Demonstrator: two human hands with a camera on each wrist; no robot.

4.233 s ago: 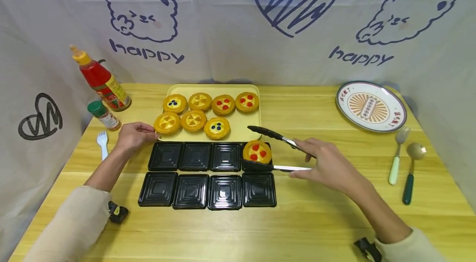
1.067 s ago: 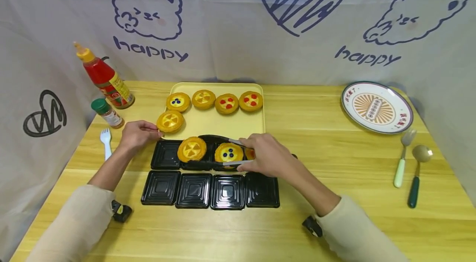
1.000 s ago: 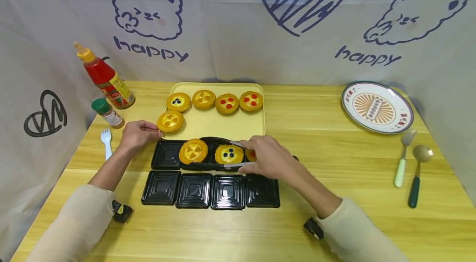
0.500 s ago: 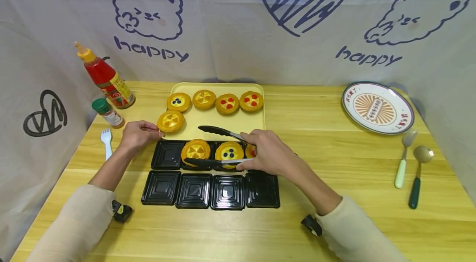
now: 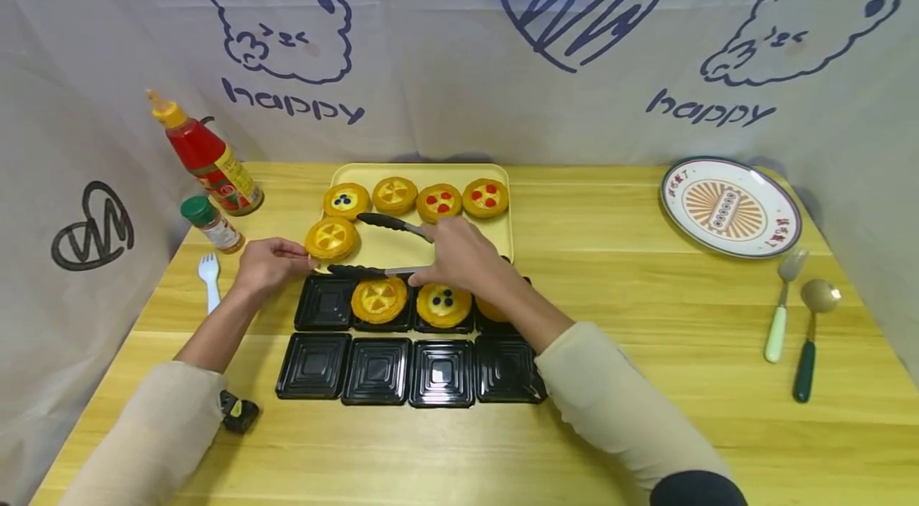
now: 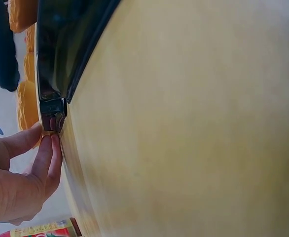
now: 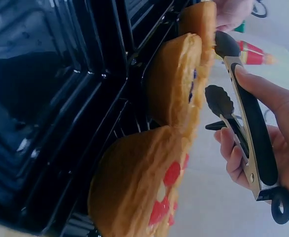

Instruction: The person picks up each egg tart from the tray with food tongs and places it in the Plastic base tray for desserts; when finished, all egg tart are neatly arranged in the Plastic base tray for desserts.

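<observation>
From the head view, the right hand [image 5: 459, 254] and its sleeve covered most of the red-dotted tart [image 5: 491, 306] in the far-right compartment of the black tray [image 5: 316, 366], and hid the tongs [image 5: 380, 247] where the handles met. In the left wrist view, the worktop [image 6: 194, 123] was a yellow blur filling most of the picture, and the left hand [image 6: 21, 173] was cut off by the left edge. The bottle labels [image 5: 231, 175] were too small to read. The right wrist view cropped the tray at its left edge.
</observation>
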